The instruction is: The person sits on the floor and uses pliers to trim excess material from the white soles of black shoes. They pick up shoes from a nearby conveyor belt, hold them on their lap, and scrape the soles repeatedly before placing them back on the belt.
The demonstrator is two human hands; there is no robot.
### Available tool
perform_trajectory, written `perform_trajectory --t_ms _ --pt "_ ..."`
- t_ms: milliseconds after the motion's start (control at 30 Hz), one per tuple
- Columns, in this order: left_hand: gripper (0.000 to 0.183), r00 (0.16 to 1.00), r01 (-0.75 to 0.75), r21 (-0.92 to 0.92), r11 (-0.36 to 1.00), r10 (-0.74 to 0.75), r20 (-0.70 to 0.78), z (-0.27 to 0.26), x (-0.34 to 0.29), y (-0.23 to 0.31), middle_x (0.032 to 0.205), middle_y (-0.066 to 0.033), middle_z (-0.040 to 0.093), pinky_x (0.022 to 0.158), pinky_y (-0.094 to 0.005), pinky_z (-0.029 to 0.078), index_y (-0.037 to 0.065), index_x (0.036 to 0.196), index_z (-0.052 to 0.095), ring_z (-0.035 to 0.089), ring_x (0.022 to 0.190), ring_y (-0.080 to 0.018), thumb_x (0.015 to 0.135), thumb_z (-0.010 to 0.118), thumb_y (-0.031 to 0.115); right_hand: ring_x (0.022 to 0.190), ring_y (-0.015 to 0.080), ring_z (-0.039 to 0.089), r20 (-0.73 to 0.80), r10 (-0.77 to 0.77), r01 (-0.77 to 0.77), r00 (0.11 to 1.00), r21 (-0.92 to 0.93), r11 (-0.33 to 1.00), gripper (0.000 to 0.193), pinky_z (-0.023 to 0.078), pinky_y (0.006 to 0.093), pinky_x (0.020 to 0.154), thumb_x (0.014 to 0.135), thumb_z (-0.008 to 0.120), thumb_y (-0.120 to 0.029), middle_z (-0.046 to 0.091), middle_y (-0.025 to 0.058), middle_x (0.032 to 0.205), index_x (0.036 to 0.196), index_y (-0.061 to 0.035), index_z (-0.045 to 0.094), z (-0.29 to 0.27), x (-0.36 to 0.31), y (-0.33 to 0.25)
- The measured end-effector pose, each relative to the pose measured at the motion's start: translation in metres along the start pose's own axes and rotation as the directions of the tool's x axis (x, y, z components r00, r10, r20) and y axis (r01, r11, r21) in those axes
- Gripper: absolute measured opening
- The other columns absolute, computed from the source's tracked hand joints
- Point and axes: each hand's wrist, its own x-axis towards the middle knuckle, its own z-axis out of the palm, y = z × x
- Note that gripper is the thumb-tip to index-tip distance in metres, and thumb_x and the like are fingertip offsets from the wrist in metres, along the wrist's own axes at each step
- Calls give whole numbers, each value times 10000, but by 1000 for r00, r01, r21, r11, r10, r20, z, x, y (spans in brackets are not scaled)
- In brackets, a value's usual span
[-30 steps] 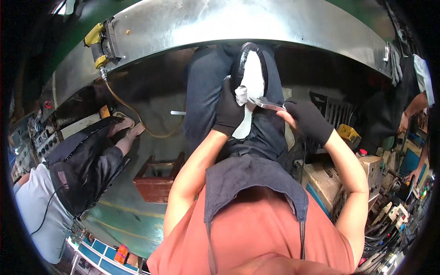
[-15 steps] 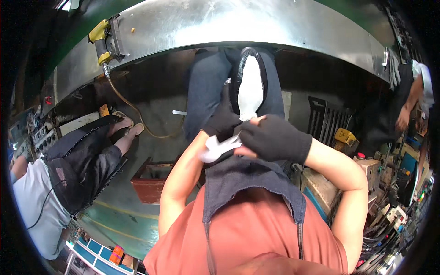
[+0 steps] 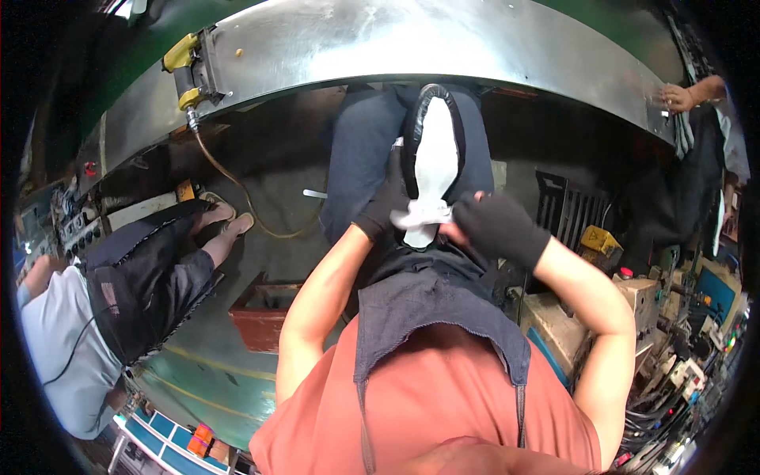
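Note:
A black shoe upper with a white sole-shaped bottom (image 3: 437,146) lies bottom up across my lap, its toe pointing away from me. My left hand (image 3: 388,198), in a black fingerless glove, is closed on the shoe's left side. A motion-blurred white strip (image 3: 418,214) crosses the shoe near its heel end. Gloved the same way, my right hand (image 3: 500,226) pinches the strip's right end, just right of the heel. Blur hides whether the strip touches the white bottom.
Ahead runs a metal bench (image 3: 380,39) with a yellow air tool (image 3: 186,71) on a hose. Left are a seated person (image 3: 87,317) and a reddish-brown box (image 3: 261,324). Another person's hand (image 3: 679,98) rests at the bench's right end. Cluttered equipment (image 3: 633,301) stands right.
My right hand has moved slightly right and swept the white strip up over the heel end, whose white bottom now shows more. The other person's hand at right has reached the bench.

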Motion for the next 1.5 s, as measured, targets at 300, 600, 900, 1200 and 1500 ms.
perform_trajectory --t_ms 300,600,900,1200,1500 --pt "1306 996 78 -171 982 -83 -18 -13 7 41 1511 -238 147 1139 -394 196 -25 1462 -39 174 1409 -335 599 874 329 663 388 581 10 400 -333 917 574 748 334 453 418 590 918 561 -330 585 202 726 804 -18 597 46 -48 5" --pt "992 929 360 -486 797 -356 106 -37 -11 66 1310 -106 483 1011 -347 382 52 1452 238 467 1201 -229 609 756 123 563 128 560 301 833 -253 465 946 -201 527 446 270 561 992 380 -490 540 24 599 761 -48 550 120 -53 -28" --pt "423 947 264 -698 665 -315 59 -95 133 123 1007 -77 632 785 -300 521 23 1196 531 628 883 -170 843 619 238 523 133 603 175 832 -217 526 974 -67 418 475 294 522 992 437 -393 515 23 622 1056 -7 584 145 -65 -21" --pt "459 991 57 -249 967 -25 129 -108 336 109 1024 -64 629 802 -283 487 33 1178 578 594 874 -129 948 521 426 531 169 624 156 802 -199 577 979 -47 481 490 293 529 988 407 -434 583 71 652 849 -3 567 123 -42 2" --pt "406 812 266 -120 956 -155 563 -82 214 140 1141 -100 641 948 -331 444 -5 1195 599 573 1061 -165 867 661 228 572 144 618 206 821 -146 532 978 -150 461 525 297 542 987 433 -412 587 60 723 1004 18 599 110 -53 5"
